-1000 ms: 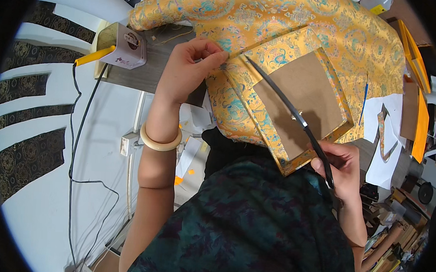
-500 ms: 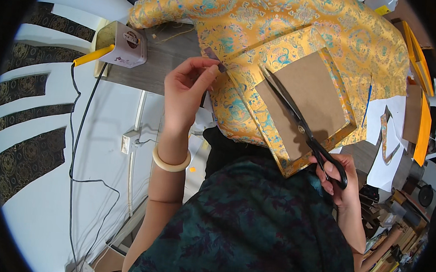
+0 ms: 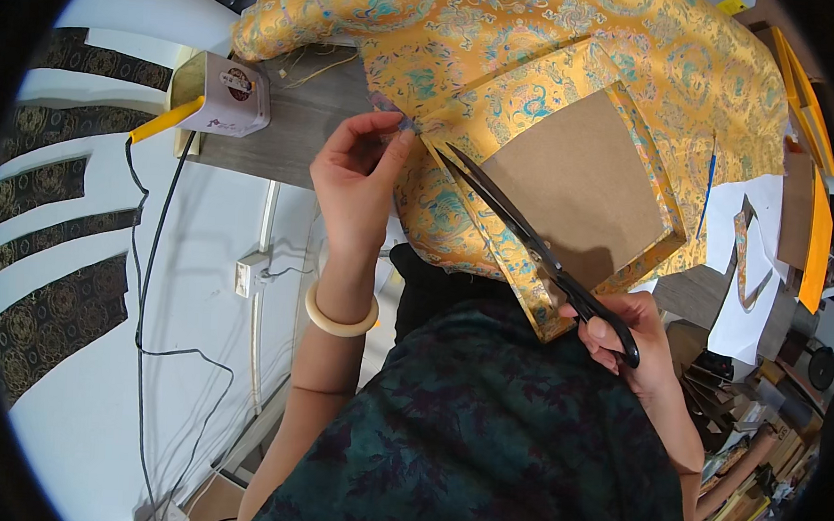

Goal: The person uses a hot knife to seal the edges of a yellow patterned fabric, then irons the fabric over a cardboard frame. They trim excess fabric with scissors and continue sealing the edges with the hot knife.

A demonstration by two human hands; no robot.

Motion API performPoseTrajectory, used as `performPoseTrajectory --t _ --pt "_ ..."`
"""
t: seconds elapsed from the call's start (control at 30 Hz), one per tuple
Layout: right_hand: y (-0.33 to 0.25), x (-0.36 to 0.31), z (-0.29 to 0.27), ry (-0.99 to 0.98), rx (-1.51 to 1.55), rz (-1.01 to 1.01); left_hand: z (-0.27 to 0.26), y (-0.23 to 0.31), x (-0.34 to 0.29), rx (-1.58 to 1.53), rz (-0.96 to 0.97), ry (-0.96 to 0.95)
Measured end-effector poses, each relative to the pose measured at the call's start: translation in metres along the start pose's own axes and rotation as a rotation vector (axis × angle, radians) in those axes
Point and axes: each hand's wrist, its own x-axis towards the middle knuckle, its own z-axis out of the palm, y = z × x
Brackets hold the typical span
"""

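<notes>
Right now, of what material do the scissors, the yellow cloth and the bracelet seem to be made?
Scissors: probably metal, by the thin dark blades; the glossy black handles may be plastic.
Yellow cloth: silky fabric, by its sheen and soft drape; fibre unclear.
Bracelet: smooth, stiff cream ring, perhaps plastic or stone; the look leaves this open.

board [image 3: 582, 165]: brown and bare in the middle, edged in patterned gold; lies askew, one corner toward me.
brocade cloth [image 3: 727, 98]: golden with blue motifs, spread beneath the board; i pinch a purplish bit of its left edge in my left hand [image 3: 353, 177].
scissors [image 3: 551, 264]: black, in my right hand [image 3: 653, 341], slanting over the board's left edge.
</notes>
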Motion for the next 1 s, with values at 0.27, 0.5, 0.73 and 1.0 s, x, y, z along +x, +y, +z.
performPoseTrajectory --t 0.27,0.5,0.73,1.0 --pt "0.002 0.012 0.012 -0.004 0.036 0.02 0.002 -0.006 -0.004 0.037 0.088 0.009" --pt "0.002 0.015 0.02 -0.005 0.08 0.043 0.006 -0.011 -0.006 0.043 0.157 0.021" --pt "0.005 0.014 0.028 0.014 0.064 0.018 0.002 -0.017 -0.005 0.061 0.193 0.043" --pt "0.007 0.015 0.032 0.023 0.034 0.011 0.003 -0.017 -0.006 0.09 0.221 0.051"
